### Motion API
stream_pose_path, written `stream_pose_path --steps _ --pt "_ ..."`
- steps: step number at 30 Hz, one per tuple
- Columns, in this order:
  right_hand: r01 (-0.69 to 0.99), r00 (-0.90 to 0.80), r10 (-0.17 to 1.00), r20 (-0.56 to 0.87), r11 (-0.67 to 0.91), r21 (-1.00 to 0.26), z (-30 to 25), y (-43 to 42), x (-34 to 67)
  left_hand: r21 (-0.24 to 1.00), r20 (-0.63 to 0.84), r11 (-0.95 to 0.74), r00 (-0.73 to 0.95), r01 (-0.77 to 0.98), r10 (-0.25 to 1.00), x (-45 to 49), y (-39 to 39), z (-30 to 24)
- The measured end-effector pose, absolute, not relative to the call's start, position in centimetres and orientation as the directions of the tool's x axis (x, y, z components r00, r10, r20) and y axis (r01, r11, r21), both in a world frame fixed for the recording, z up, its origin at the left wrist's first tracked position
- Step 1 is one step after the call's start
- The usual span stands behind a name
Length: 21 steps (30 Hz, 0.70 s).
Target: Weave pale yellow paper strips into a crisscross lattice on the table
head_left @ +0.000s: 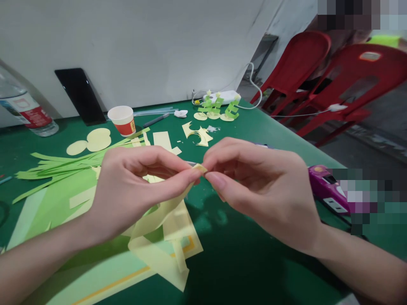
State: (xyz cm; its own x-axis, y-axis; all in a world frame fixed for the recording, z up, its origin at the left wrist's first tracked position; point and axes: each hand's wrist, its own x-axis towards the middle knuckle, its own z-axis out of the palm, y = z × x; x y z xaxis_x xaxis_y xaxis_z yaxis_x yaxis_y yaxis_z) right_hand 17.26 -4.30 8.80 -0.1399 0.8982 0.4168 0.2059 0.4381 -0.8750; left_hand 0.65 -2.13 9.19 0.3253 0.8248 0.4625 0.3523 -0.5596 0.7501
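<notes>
Both hands meet above the middle of the green table. My left hand (133, 190) pinches a pale yellow paper strip (199, 168) between thumb and fingertips. The strip's tail seems to hang down behind the left thumb toward the papers. From the other side, my right hand (257, 186) is closed, thumb and fingertips pressed at the strip's end. A thin greyish edge shows between the fingertips, too small to name. Under the left hand lie green paper sheets (76, 186) and loose yellow paper pieces (162, 262). Long green paper strips (54, 163) fan out to the left.
Behind stand a paper cup (122, 120), a dark phone (81, 95) and a water bottle (30, 108). Several small green paper figures on yellow discs (213, 115) stand near a white power strip (222, 97). A purple glue-gun-like tool (327, 190) lies right, red chairs (299, 63) beyond.
</notes>
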Motion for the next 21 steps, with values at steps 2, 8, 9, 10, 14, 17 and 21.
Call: stream_pose_path --steps 2,8,9,10,14,17,21 --pt "0.207 -0.133 0.901 0.413 0.432 -0.878 8.9 -4.2 17.3 0.753 0.455 -0.553 0.325 0.358 0.829 0.7 -2.1 9.2" --pt "0.217 -0.096 0.924 0.371 0.383 -0.898 9.0 -4.0 17.3 0.786 0.379 -0.5 0.356 0.363 0.855 0.8 -1.7 9.4" --pt "0.21 -0.086 0.931 0.355 0.365 -0.907 9.0 -4.0 17.4 0.789 0.36 -0.491 0.369 0.37 0.857 0.9 -1.6 9.4" --pt "0.2 -0.081 0.938 0.336 0.346 -0.917 9.0 -4.0 17.4 0.789 0.344 -0.485 0.383 0.377 0.857 0.9 -1.5 9.5" --pt "0.128 -0.08 0.964 0.256 0.264 -0.956 8.9 -3.6 17.6 0.804 0.283 -0.452 0.419 0.386 0.863 1.0 -1.1 9.5" --pt "0.064 -0.115 0.971 0.207 0.216 -0.974 8.8 -3.2 17.9 0.831 0.248 -0.422 0.437 0.363 0.865 1.0 -0.9 9.6" --pt "0.048 -0.155 0.977 0.148 0.157 -0.987 8.7 -2.8 18.3 0.836 0.168 -0.386 0.488 0.389 0.856 0.9 -0.6 9.6"
